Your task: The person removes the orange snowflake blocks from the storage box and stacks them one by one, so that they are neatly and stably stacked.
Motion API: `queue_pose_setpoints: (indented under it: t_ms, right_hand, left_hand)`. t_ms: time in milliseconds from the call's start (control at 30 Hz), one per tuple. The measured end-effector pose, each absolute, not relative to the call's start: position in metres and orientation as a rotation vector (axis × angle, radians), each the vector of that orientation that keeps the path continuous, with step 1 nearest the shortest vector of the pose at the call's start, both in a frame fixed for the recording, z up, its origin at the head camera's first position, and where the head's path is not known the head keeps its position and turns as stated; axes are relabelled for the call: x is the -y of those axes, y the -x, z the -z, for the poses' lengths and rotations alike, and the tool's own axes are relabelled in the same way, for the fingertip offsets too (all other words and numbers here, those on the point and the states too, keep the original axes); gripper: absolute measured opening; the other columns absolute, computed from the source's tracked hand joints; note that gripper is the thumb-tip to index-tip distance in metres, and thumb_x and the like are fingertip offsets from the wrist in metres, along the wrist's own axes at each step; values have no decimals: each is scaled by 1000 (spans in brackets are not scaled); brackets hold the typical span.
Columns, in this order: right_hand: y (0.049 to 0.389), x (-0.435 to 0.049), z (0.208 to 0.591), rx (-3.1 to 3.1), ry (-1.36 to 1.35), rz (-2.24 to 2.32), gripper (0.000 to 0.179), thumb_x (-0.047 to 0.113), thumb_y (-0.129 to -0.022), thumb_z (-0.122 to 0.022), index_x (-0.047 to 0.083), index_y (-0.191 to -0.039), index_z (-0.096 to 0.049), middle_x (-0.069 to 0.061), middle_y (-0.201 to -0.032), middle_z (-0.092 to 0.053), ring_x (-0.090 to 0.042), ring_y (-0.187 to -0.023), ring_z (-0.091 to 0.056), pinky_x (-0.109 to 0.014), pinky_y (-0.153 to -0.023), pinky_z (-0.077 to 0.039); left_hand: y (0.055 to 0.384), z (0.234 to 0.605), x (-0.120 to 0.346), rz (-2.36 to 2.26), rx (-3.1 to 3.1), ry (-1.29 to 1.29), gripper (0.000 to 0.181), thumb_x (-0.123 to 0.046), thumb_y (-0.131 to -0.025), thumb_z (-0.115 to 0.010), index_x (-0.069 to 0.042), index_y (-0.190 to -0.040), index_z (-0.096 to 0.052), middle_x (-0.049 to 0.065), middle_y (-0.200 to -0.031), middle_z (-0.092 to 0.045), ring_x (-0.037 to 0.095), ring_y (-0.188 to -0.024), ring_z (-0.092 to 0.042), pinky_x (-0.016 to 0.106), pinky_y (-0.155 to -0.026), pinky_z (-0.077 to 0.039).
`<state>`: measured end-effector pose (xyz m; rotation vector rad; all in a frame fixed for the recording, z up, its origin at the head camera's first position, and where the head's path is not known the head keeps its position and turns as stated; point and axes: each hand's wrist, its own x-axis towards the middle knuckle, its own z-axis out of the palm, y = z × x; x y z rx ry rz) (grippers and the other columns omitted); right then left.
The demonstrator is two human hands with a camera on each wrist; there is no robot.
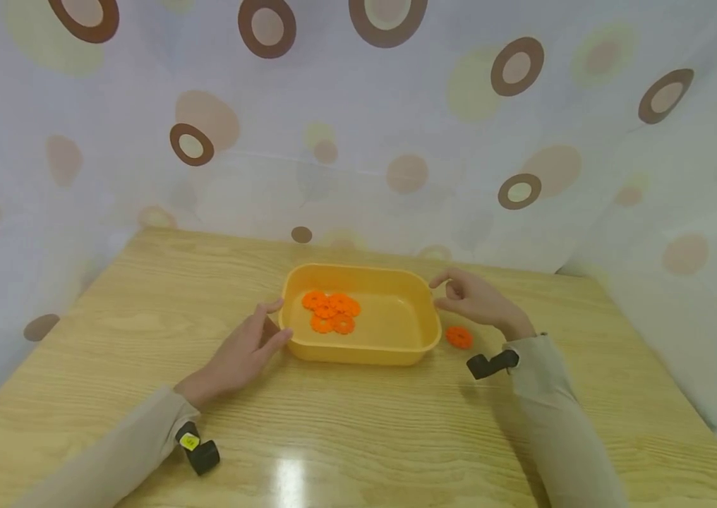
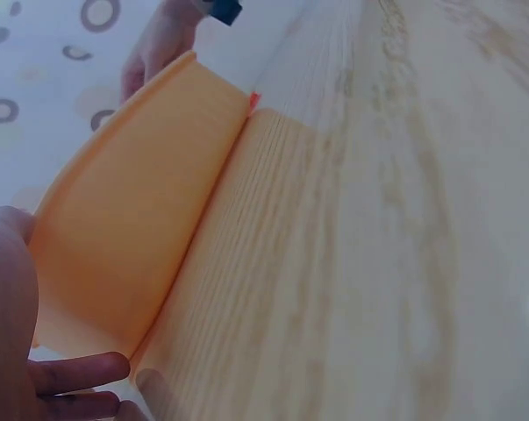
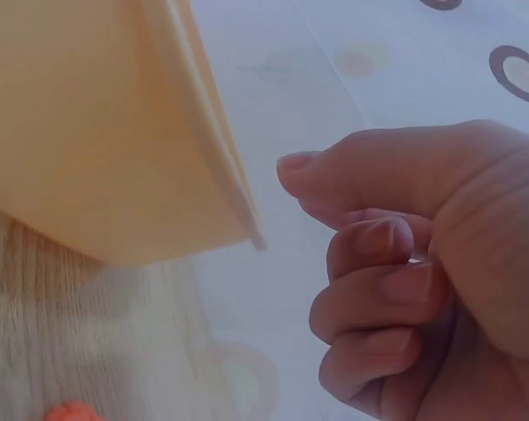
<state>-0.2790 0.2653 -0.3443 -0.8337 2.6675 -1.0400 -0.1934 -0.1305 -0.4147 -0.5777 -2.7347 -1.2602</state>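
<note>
- We see the fingers of the left hand (image 1: 238,356) mostly straight, resting against the left end of the yellow tub (image 1: 358,356); the right hand (image 1: 476,296) holds nothing, its thumb and forefinger pointing at the tub's right end, the other fingers curled. Its thumb stands just apart from the rim.
- Largest around us is the spotted cloth (image 1: 365,106), hanging behind the table (image 1: 333,423) and along both sides.
- On the table we have wide wood on our side of the tub, and a narrower strip between tub and cloth.
- The tub sits flat between both hands, its long edges running left to right.
- We count a black camera on each wrist, left (image 1: 204,458) and right (image 1: 484,365).
- Orange pieces (image 1: 333,310) lie bunched in the tub's left half.
- One loose orange piece (image 1: 459,343) lies on the wood, just beside the tub's right end.
</note>
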Motion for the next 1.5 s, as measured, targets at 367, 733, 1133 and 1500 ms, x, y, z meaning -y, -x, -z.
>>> queue_pose_setpoints:
  t_ms: [367,733,1133,1500]
  right_hand:
    - [293,-232,336,-2646,915,972,22,6,-92,-62,-3,-112,-58,2,-62,-37,-8,-51,-33,-23,-53,-32]
    - [302,-204,328,-2602,936,892,25,8,-93,-60,-2,-116,-57,2,-62,-37,-8,-50,-32,-26,-56,-34]
    - [305,-178,322,-2537,1017,859,29,8,-93,-60,-6,-117,-54,3,-61,-38,-10,-52,-32,-28,-61,-35]
    - [311,-158,326,-2567,1055,715,30,13,-93,-61,-3,-118,-56,2,-64,-45,-11,-57,-39,-29,-63,-37]
  left_hand:
    - [195,416,132,1256,2744,578,55,-34,-101,-48,-5,-145,-32,5,-97,-62,18,-91,-57,40,-85,-46]
    - [196,416,133,1261,2740,602,54,-34,-101,-49,-5,-144,-32,6,-98,-62,18,-92,-57,40,-86,-46]
    - [195,419,134,1250,2733,577,55,-34,-101,-48,-5,-144,-33,5,-97,-61,18,-91,-56,39,-84,-46]
    - [196,419,132,1247,2712,596,55,-33,-101,-48,-2,-144,-33,6,-96,-60,17,-89,-55,38,-84,-46]
